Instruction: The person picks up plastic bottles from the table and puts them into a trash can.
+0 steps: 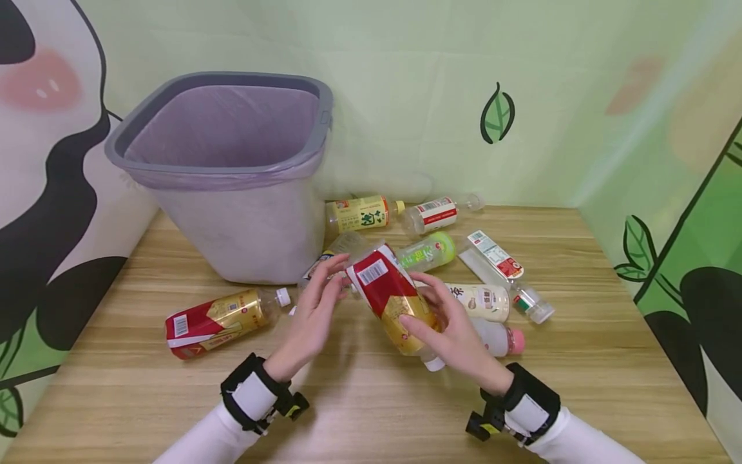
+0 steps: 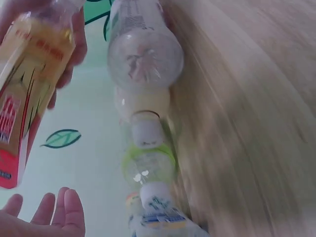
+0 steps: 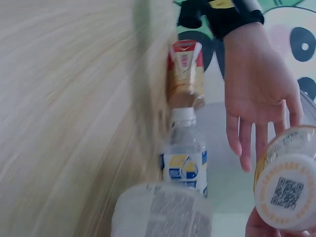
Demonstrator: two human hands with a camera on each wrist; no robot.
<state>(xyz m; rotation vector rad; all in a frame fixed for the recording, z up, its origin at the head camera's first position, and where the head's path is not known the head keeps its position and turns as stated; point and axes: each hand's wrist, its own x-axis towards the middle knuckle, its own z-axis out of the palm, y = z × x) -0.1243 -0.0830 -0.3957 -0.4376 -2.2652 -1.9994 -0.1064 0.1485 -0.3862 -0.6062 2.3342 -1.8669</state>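
Right grip (image 1: pixel 458 332) curls round the bottle (image 1: pixel 391 296), lifted off the tabletop (image 1: pixel 359 393); I read the left grip (image 1: pixel 315 309), fingers spread, as steadying it near the bin (image 1: pixel 232 161).

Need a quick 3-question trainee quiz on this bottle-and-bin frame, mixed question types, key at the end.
1. True or false: the right hand holds the red-and-gold bottle clear of the table.
2. Multiple choice: the left hand is A) gripping a bottle, B) open beside the held bottle, C) inside the bin.
3. Fill in: a second red-and-gold bottle lies on its side to the ____ of the hands, in the head view.

Key: 1 true; 2 B; 3 left.
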